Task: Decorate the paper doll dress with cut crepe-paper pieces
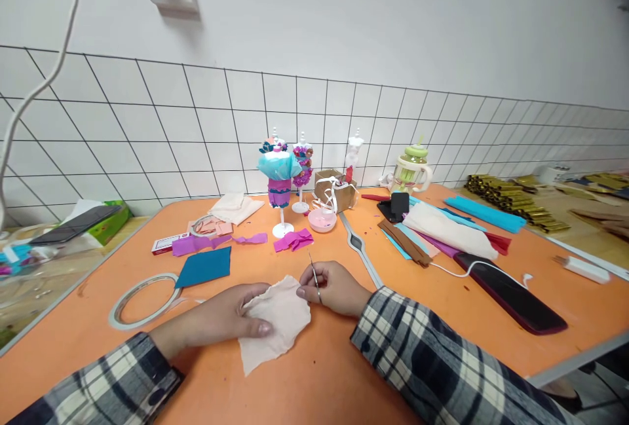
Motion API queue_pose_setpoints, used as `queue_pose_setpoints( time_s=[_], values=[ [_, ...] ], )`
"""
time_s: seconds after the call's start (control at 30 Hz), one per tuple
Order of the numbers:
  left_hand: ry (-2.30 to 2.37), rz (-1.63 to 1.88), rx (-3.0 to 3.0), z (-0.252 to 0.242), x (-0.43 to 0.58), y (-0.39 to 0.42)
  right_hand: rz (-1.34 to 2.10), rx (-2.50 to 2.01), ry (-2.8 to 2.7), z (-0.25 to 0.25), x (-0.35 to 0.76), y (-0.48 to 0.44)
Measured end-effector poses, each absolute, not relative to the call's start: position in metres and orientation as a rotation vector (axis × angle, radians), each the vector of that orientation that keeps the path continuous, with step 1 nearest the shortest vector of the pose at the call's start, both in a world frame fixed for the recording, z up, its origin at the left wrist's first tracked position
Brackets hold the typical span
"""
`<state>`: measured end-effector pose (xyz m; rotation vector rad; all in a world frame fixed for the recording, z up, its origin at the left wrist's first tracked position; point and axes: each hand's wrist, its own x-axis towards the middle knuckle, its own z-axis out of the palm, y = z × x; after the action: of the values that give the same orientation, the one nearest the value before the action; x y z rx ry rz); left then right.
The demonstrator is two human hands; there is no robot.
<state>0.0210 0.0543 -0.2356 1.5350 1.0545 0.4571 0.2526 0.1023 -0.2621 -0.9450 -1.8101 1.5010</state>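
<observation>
My left hand (230, 317) grips a torn-edged piece of pale pink crepe paper (281, 317), thumb on top and the other fingers mostly underneath. At the paper's upper right edge is my right hand (337, 287), closed around slim, pointed metal tweezers (315, 276), tip upward; its fingertips touch the paper. The paper is held above the orange table. Beyond the hands stands a small dress form (280, 186) in turquoise and purple paper, with a magenta paper bow (293, 240) in front of it. A teal paper square (204, 266) lies near my left hand.
Left of me lies a tape roll (116, 310). Behind the bow sit a pink bowl (322, 221) and a cardboard box (334, 190). To the right are folded crepe papers (449, 228), a phone (515, 297) with a white cable, and a lidded cup (411, 169).
</observation>
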Motion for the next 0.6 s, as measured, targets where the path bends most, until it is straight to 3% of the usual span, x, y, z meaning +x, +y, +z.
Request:
queue_pose_setpoints(
  time_s=[0.6],
  values=[
    [1.165,0.431,1.581,-0.2442,0.0239,0.0518,1.584,-0.876,-1.752,-0.2593,0.2550,0.1021]
  ],
)
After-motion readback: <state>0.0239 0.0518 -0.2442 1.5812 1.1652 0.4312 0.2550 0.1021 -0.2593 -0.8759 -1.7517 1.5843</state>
